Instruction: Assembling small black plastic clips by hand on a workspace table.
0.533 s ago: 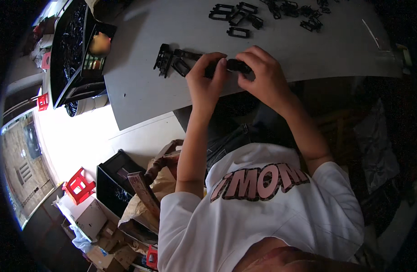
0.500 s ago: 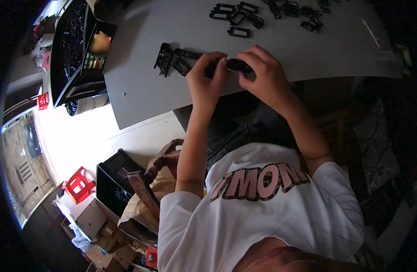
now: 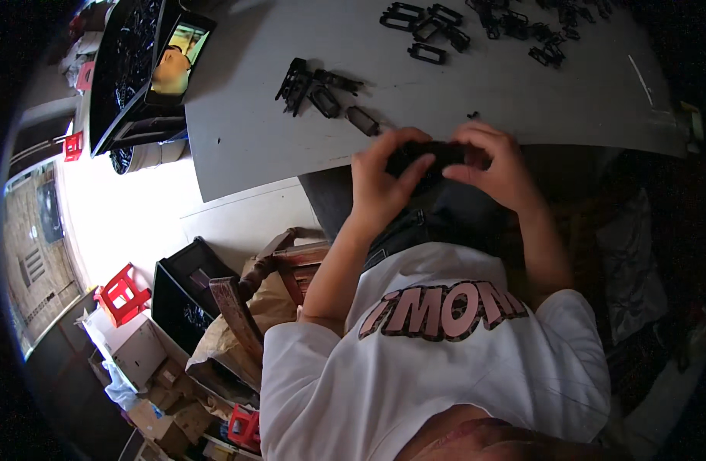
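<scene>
From where I stand, the biggest thing is the grey table (image 3: 276, 146), spread across the top of the scene. At its near edge is a person in a white shirt (image 3: 445, 369) with printing across the chest. A big black bin (image 3: 122, 124) full of dark bits stands off the table's left end, with a lit screen (image 3: 193, 44) between the two. Lower down are a worn wooden chair (image 3: 305, 257), a black tub (image 3: 203, 260) on the floor, and a red stool (image 3: 124, 298) sitting on a white box (image 3: 142, 355).

Both hands meet just at the table's front edge. The left hand (image 3: 385, 178) has its thumb and fingers closed around one side of a dark piece (image 3: 437, 157); the right hand (image 3: 497, 163) grips the other end between thumb and fingers. That piece sits between the two hands, too shadowed for me to make out its shape.

Beside the left fingertips lies a black frame (image 3: 362, 121), with a small cluster of black parts (image 3: 324, 101) further left. More loose frames (image 3: 427, 54) lie toward the far side. Smallest of all, a black scrap (image 3: 473, 114) rests near the right fingers.
</scene>
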### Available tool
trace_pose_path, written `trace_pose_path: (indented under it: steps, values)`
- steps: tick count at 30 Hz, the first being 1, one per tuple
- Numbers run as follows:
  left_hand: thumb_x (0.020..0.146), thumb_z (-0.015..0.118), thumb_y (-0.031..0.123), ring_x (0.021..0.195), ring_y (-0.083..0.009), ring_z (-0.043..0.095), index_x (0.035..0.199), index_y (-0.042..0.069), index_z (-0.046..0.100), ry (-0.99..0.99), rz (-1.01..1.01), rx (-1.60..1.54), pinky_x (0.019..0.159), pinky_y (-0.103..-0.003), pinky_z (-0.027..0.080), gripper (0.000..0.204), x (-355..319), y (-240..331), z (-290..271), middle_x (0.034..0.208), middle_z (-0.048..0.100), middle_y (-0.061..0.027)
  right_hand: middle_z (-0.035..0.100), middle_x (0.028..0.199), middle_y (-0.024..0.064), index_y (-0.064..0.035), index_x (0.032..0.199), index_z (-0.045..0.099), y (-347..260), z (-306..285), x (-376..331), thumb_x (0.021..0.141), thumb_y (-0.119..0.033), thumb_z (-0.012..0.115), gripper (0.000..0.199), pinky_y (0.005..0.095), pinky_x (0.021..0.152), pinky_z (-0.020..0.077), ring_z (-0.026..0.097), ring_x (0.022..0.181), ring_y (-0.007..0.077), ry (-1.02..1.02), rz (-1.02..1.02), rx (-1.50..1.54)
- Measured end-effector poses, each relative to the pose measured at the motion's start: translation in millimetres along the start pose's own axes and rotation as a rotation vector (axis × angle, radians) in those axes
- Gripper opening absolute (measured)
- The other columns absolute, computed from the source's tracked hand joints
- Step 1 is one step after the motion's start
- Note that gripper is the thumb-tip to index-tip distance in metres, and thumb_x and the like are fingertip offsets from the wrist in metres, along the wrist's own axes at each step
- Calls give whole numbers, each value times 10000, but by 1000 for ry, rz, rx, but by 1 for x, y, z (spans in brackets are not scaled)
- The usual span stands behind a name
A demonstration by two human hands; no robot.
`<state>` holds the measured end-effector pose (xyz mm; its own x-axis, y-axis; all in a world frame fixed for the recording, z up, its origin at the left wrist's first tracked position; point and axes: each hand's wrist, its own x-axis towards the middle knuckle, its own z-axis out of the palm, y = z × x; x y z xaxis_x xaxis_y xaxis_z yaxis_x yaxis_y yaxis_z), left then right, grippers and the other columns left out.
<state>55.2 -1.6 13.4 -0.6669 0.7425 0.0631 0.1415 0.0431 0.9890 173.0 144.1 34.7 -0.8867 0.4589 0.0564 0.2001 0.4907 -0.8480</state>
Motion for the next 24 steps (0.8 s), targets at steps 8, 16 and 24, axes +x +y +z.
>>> trace_pose_path:
  steps: [8, 16, 24]
  values:
    - [827, 619, 57, 735, -109, 586, 911, 6, 595, 117, -277, -316, 661, -244, 462, 101, -29, 0, -36, 765, 591, -24, 565, 901, 87, 14, 903, 586, 3, 28, 21, 771, -15, 658, 153, 255, 693, 444, 562, 825, 174, -302, -251, 294]
    - [855, 512, -10, 699, -131, 565, 825, 26, 546, 325, 3, -205, 609, -279, 463, 58, 21, 0, -69, 845, 544, -14, 549, 1113, 68, -74, 1020, 623, 11, 60, 75, 735, -14, 635, 291, 361, 788, 495, 577, 984, 263, -89, -661, -511]
    - [760, 575, 30, 774, -289, 643, 899, 131, 644, -189, 216, 1569, 620, -352, 526, 185, 94, 10, -60, 937, 599, -83, 555, 1062, 85, -64, 1012, 583, 33, 22, 45, 740, -123, 714, 307, 349, 752, 503, 590, 932, 280, 66, -328, -517]
